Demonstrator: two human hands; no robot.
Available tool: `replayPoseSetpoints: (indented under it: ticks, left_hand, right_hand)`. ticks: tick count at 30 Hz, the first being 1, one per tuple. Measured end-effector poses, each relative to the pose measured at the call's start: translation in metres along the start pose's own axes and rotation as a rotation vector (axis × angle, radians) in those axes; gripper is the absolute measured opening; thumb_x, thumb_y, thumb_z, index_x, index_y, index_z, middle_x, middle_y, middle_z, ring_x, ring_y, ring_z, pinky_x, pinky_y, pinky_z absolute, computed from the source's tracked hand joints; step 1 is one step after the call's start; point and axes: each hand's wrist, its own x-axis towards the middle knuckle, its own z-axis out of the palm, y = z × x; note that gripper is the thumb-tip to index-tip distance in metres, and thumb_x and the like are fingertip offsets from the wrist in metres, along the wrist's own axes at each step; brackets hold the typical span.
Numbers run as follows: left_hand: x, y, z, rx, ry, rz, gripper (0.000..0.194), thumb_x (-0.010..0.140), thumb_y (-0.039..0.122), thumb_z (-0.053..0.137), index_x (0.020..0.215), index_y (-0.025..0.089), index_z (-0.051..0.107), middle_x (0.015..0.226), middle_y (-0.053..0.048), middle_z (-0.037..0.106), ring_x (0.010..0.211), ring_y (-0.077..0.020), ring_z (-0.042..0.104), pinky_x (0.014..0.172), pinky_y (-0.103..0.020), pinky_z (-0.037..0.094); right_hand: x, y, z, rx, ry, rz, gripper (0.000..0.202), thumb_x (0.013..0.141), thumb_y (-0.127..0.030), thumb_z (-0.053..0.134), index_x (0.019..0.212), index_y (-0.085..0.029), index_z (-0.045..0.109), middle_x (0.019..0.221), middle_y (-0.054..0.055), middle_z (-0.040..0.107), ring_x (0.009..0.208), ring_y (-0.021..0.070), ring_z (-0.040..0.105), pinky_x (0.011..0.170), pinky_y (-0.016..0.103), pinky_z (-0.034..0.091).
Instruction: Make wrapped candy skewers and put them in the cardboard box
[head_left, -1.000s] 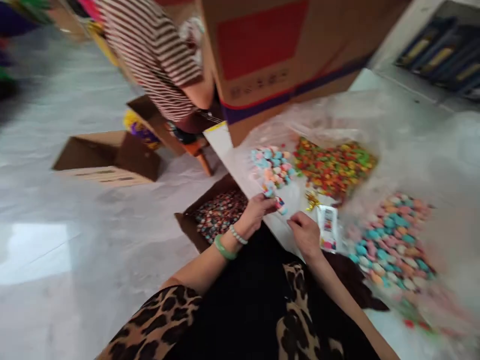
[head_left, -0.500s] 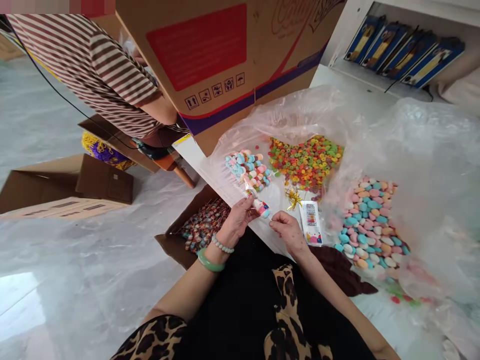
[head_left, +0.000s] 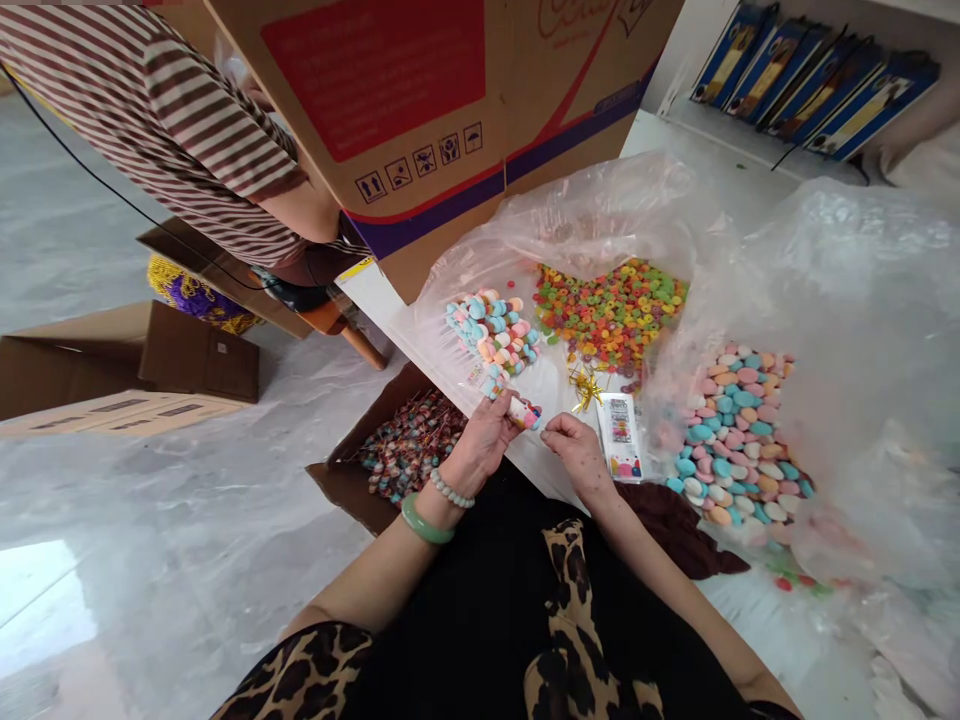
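Observation:
My left hand (head_left: 486, 435) is closed on a small printed packet (head_left: 523, 412), white with red and blue. My right hand (head_left: 576, 447) is just to the right, its fingers pinched together near the packet's end; what they hold is too small to make out. Beyond my left hand lies a pile of candy skewers (head_left: 495, 330) in blue, pink and white. Ring-shaped gummies (head_left: 619, 305) are heaped on plastic behind, with gold twist ties (head_left: 587, 388) in front of them. A stack of printed bags (head_left: 621, 437) lies right of my right hand.
Oval candies (head_left: 742, 430) fill plastic sheeting at the right. A large carton (head_left: 435, 120) stands at the back. Below the table's left edge, an open box (head_left: 337, 475) holds many wrapped skewers. A person in a striped shirt (head_left: 217, 130) sits beyond the carton.
The view has shifted slightly. The packet in my left hand has turned, and blue candy now shows beyond my fingers. My right hand stays pinched near its end.

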Motion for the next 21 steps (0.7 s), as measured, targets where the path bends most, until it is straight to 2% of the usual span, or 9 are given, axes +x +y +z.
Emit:
replayPoseSetpoints:
  ticks: [6, 10, 12, 15, 17, 19, 21]
  left_hand:
    - [0.003, 0.009, -0.005, 0.039, -0.091, -0.123, 0.032, 0.084, 0.046, 0.065, 0.083, 0.014, 0.062, 0.073, -0.004, 0.067, 0.067, -0.0174, 0.068, 0.067, -0.03, 0.055]
    - [0.013, 0.018, -0.009, -0.011, -0.077, 0.004, 0.021, 0.078, 0.027, 0.074, 0.09, 0.014, 0.062, 0.077, -0.002, 0.068, 0.07, -0.0163, 0.068, 0.067, -0.027, 0.055]
    - [0.016, 0.02, -0.007, -0.041, -0.041, 0.057, 0.021, 0.076, 0.023, 0.075, 0.088, 0.014, 0.062, 0.075, -0.001, 0.067, 0.069, -0.0152, 0.068, 0.067, -0.026, 0.055]
    - [0.008, 0.017, -0.001, -0.05, 0.006, 0.097, 0.025, 0.074, 0.03, 0.076, 0.083, 0.013, 0.06, 0.068, -0.002, 0.065, 0.061, -0.0134, 0.064, 0.061, -0.026, 0.053]
    - [0.002, 0.011, 0.004, -0.05, 0.02, 0.123, 0.035, 0.067, 0.036, 0.081, 0.084, 0.013, 0.059, 0.063, -0.001, 0.063, 0.057, -0.0138, 0.062, 0.06, -0.028, 0.053]
    - [0.005, 0.005, 0.005, -0.015, 0.005, 0.186, 0.047, 0.055, 0.033, 0.087, 0.088, 0.013, 0.061, 0.064, 0.0, 0.062, 0.055, -0.0135, 0.061, 0.061, -0.03, 0.053]
    - [0.013, 0.001, 0.002, 0.048, -0.034, 0.194, 0.054, 0.047, 0.028, 0.09, 0.091, 0.012, 0.063, 0.067, -0.002, 0.065, 0.055, -0.0144, 0.062, 0.058, -0.027, 0.052]
  right_hand:
    - [-0.007, -0.005, 0.001, 0.102, -0.092, 0.094, 0.018, 0.066, -0.035, 0.064, 0.062, -0.02, 0.055, 0.053, -0.006, 0.043, 0.051, 0.0096, 0.032, 0.048, 0.025, 0.023]
    - [-0.005, -0.009, 0.002, 0.107, -0.079, 0.1, 0.02, 0.065, -0.038, 0.066, 0.065, -0.019, 0.06, 0.053, -0.005, 0.044, 0.051, 0.0097, 0.035, 0.047, 0.024, 0.025]
    - [-0.004, -0.01, 0.002, 0.089, -0.092, 0.1, 0.021, 0.065, -0.039, 0.066, 0.067, -0.019, 0.061, 0.053, -0.005, 0.045, 0.051, 0.0102, 0.036, 0.046, 0.024, 0.027]
    - [-0.012, -0.013, -0.001, -0.019, -0.11, 0.088, 0.022, 0.067, -0.041, 0.064, 0.066, -0.02, 0.061, 0.052, -0.004, 0.045, 0.05, 0.0114, 0.038, 0.046, 0.025, 0.028]
    - [-0.015, -0.008, -0.008, -0.167, -0.105, 0.046, 0.026, 0.069, -0.046, 0.062, 0.07, -0.021, 0.065, 0.056, -0.003, 0.053, 0.053, 0.0139, 0.046, 0.049, 0.026, 0.035]
    - [-0.007, 0.005, -0.015, -0.323, -0.061, -0.057, 0.029, 0.067, -0.051, 0.063, 0.073, -0.023, 0.067, 0.07, 0.0, 0.065, 0.067, 0.0188, 0.058, 0.06, 0.027, 0.044]
    - [0.01, 0.019, -0.018, -0.422, -0.039, -0.139, 0.028, 0.065, -0.053, 0.062, 0.074, -0.027, 0.068, 0.076, 0.001, 0.07, 0.071, 0.0223, 0.062, 0.063, 0.03, 0.047]
